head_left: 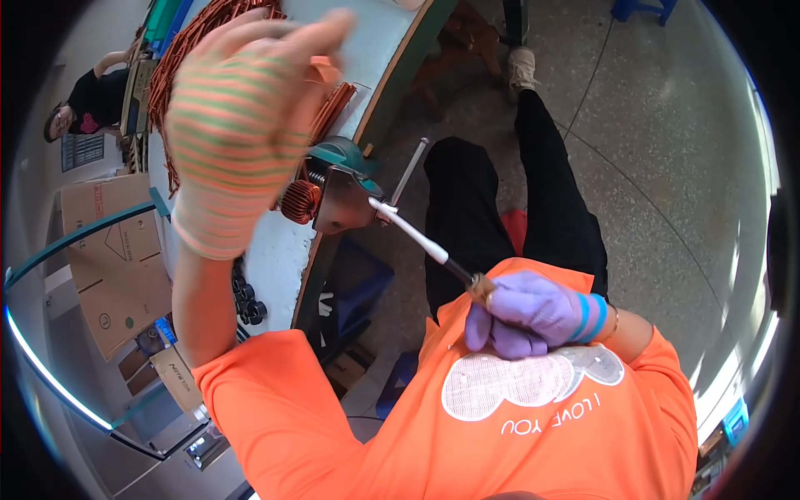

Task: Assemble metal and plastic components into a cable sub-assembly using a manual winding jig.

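Clearly, the fingers of the right hand (521,312), in a purple glove, are curled firmly around the tan handle of a slim tool (417,235) with a dark collar and a white shaft. The left hand (242,133), in a striped glove, is raised just left of the bench vise (346,158); it is blurred, and whether its fingers grasp anything I cannot tell.

The tool slants from the right hand up to the vise, its white tip over the near metal face; contact cannot be made out. On the vise's left side sits a copper-coloured coil (300,202), its loops already formed, and a steel bar (410,172) sticks out on the right.

Beyond the vise, a small bundle of copper-coloured rods (333,112) lies near it on the table (279,250), and farther off to the left is a large pile of thin copper-coloured lengths (171,75). Black cylindrical pieces (248,302) lie nearer the wearer than the vise.

Judging by this layout, work at the vise looks under way rather than finished: the tool is in hand and many lengths lie loose. Whether those are finished or waiting does not show.
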Available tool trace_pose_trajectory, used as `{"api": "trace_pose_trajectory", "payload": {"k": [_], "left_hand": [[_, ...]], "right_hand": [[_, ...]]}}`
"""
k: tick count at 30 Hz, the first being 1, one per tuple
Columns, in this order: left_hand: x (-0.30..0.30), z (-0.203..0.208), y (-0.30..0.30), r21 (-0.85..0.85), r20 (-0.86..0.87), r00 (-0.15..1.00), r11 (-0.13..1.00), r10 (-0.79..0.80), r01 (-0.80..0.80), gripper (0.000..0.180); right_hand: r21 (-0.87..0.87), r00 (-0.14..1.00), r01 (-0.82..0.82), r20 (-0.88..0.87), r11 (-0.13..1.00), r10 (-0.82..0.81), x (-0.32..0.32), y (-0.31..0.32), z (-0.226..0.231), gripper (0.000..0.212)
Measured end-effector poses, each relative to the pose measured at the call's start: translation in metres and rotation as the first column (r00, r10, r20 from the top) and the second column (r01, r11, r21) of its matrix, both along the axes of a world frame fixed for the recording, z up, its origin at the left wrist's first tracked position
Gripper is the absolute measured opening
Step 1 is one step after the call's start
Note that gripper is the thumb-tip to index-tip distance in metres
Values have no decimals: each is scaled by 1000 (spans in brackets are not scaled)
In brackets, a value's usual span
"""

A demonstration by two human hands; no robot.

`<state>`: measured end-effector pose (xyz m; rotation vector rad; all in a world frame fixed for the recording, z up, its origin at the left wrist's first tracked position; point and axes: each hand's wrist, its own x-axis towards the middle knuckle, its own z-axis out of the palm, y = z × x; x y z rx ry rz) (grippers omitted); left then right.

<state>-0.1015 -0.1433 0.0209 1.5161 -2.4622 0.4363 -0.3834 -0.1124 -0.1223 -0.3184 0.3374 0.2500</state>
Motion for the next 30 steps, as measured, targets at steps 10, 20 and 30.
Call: {"api": "trace_pose_trajectory", "payload": {"k": [10, 20, 30], "left_hand": [[22, -29, 36, -120, -286, 917, 940, 277, -321, 26], [-49, -33, 91, 239, -484, 632, 786, 605, -569, 39], [-31, -94, 107, -112, -804, 553, 859, 217, -500, 37]], "right_hand": [[191, 970, -3, 238, 982, -43, 32, 9, 6, 39], [-282, 991, -34, -134, 959, -4, -3, -17, -50, 28], [-450, 970, 216, -1, 867, -242, 1, -41, -4, 28]]}}
